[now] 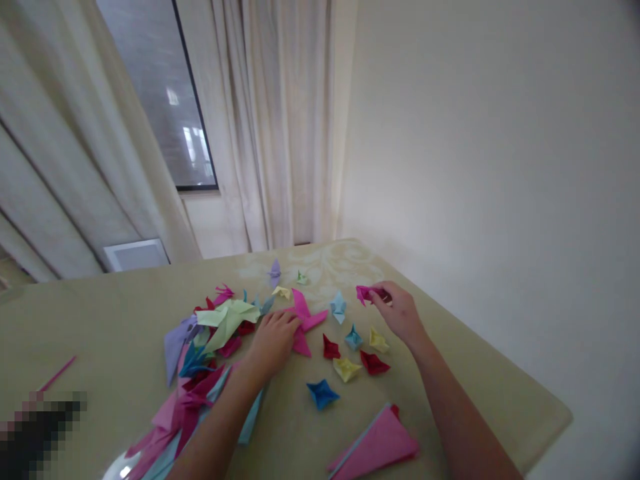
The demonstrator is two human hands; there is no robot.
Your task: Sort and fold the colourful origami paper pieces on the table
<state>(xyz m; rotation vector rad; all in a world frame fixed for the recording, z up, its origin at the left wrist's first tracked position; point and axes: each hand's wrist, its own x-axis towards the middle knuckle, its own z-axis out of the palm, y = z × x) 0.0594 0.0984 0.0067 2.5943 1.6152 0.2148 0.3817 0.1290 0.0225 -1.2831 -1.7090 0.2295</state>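
Head view shows a pink folded stack (375,443) nearest; beyond it, small finished-looking folds (347,369) sit spaced out, while the mixed heap (200,363) at left seems unsorted. The left hand (277,333) lies over a magenta pinwheel (313,320), its grip hard to tell. Farther, the right hand (397,310) pinches a small magenta fold (362,293), right of a pale-blue star (338,307).

On the bench (120,320), a paper heap (227,323) lies left of the scattered paper pieces (347,369); a paper stack (377,441) lies before them, curtains (285,120) behind.
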